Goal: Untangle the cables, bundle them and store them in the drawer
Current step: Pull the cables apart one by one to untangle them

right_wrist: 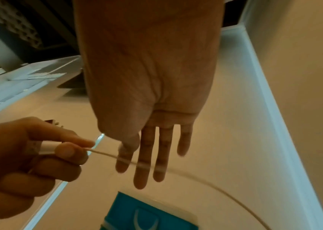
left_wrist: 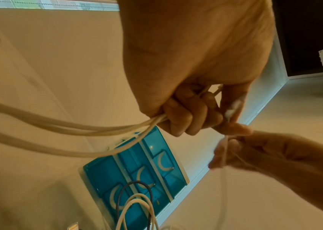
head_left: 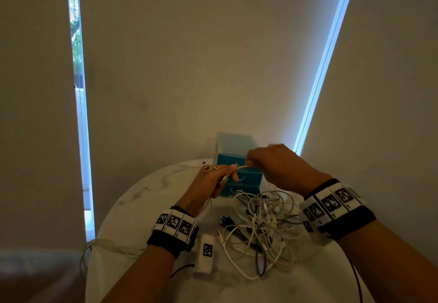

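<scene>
My left hand (head_left: 230, 172) grips several loops of a white cable (left_wrist: 78, 129) in its curled fingers (left_wrist: 186, 116), and pinches the cable's white plug (right_wrist: 48, 147) between thumb and forefinger. Metal connector ends (head_left: 207, 167) stick out above its knuckles. My right hand (head_left: 248, 161) is just to the right, thumb and forefinger pinching the thin free run of that cable (right_wrist: 105, 154); its other fingers (right_wrist: 142, 163) are straight. Both hands hover in front of the blue drawer unit (head_left: 251, 177), whose drawers look closed. A tangle of white and dark cables (head_left: 260, 229) lies on the table below the right wrist.
The round marble table (head_left: 142, 207) stands against a beige wall. A small white box (head_left: 206, 253) with a black-and-white marker lies near my left wrist. A white cable loop (head_left: 94, 248) hangs over the table's left edge.
</scene>
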The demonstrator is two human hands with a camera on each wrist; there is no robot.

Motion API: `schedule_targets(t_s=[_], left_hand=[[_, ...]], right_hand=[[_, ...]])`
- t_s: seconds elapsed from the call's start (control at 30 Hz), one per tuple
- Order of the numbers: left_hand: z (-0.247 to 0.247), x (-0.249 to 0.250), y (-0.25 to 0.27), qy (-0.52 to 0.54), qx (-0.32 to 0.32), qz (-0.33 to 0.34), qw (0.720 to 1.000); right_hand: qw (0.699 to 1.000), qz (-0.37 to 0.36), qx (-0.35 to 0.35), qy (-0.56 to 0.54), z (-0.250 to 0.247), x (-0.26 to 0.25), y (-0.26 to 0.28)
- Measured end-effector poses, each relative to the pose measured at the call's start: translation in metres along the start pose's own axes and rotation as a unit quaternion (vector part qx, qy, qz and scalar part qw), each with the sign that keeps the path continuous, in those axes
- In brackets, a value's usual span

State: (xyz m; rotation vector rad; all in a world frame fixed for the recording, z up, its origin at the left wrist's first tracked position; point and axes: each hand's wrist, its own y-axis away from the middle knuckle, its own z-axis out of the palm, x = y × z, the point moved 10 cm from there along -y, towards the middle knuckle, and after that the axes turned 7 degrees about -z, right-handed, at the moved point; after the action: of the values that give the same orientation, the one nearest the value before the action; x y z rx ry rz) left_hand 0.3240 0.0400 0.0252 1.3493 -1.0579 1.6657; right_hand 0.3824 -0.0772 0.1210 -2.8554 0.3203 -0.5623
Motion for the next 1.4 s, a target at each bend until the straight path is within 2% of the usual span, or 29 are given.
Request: schedule_targets(t_s=[0.07,0.13,0.23,0.27,0.3,0.37,0.47,0.57,0.63,0.7,0.73,0.8,0.87,0.93,1.0,1.03,1.07,1.1,1.13,1.2,1.27,1.33,1.4], left_hand=[[-0.005,-0.001,0.0,0.037,0.009,-0.011,0.999],[-0.007,-0.004,-0.002,0.124,-0.003,-0.034,0.992],[-0.012,0.002,-0.007,0.231,-0.011,-0.002,0.973],[-0.016,0.002,-0.009,0.248,0.002,0.011,0.969],[-0.018,0.001,-0.01,0.256,0.013,0.022,0.966],[-0.021,-0.001,-0.01,0.255,0.04,0.035,0.965],[-0.028,-0.001,-0.009,0.207,0.101,0.039,0.972],[-0.04,0.004,-0.005,0.24,0.13,0.052,0.961],[-0.054,0.006,-0.007,0.303,0.135,0.07,0.941],[-0.074,0.008,-0.008,0.371,0.138,0.1,0.913],[-0.084,0.008,-0.008,0.404,0.139,0.112,0.897],[-0.103,0.007,-0.009,0.45,0.137,0.128,0.873],[-0.113,0.004,-0.011,0.483,0.127,0.134,0.856],[-0.113,0.001,-0.014,0.523,0.107,0.129,0.836],[-0.104,-0.001,-0.015,0.562,0.078,0.124,0.814],[-0.1,0.0,-0.015,0.574,0.063,0.122,0.807],[-0.095,0.001,-0.014,0.572,0.052,0.118,0.81],[-0.092,0.002,-0.014,0.557,0.045,0.114,0.822],[-0.088,0.002,-0.013,0.532,0.042,0.111,0.838],[-0.084,0.004,-0.011,0.489,0.039,0.111,0.864],[-0.084,0.005,-0.01,0.476,0.036,0.108,0.872],[-0.086,0.005,-0.011,0.472,0.034,0.1,0.875],[-0.092,0.005,-0.01,0.466,0.042,0.098,0.879]], right_hand=[[0.993,0.043,0.037,-0.1,0.006,0.013,0.01],[0.964,0.096,0.095,-0.23,0.018,0.02,0.018],[0.855,0.2,0.15,-0.454,0.051,0.011,0.024],[0.826,0.218,0.146,-0.499,0.061,0.0,0.023],[0.812,0.224,0.138,-0.521,0.067,-0.012,0.02],[0.818,0.217,0.125,-0.518,0.072,-0.032,0.012],[0.848,0.183,0.109,-0.485,0.069,-0.055,0.005],[0.846,0.158,0.086,-0.501,0.069,-0.068,0.007],[0.874,0.16,0.034,-0.458,0.074,-0.063,0.013],[0.917,0.176,0.003,-0.358,0.074,-0.037,0.021],[0.931,0.201,0.014,-0.304,0.071,-0.016,0.029],[0.935,0.269,0.112,-0.204,0.048,0.033,0.05],[0.903,0.345,0.213,-0.145,0.025,0.07,0.079],[0.867,0.401,0.255,-0.151,0.022,0.091,0.1],[0.821,0.422,0.272,-0.272,0.035,0.096,0.109],[0.781,0.416,0.266,-0.382,0.048,0.09,0.106],[0.741,0.402,0.23,-0.487,0.065,0.075,0.098],[0.721,0.371,0.176,-0.559,0.078,0.053,0.086],[0.728,0.333,0.117,-0.588,0.086,0.029,0.075],[0.768,0.265,0.011,-0.584,0.101,-0.013,0.058],[0.803,0.229,-0.074,-0.546,0.119,-0.035,0.046],[0.829,0.23,-0.127,-0.493,0.13,-0.037,0.043],[0.86,0.227,-0.141,-0.434,0.128,-0.03,0.044]])
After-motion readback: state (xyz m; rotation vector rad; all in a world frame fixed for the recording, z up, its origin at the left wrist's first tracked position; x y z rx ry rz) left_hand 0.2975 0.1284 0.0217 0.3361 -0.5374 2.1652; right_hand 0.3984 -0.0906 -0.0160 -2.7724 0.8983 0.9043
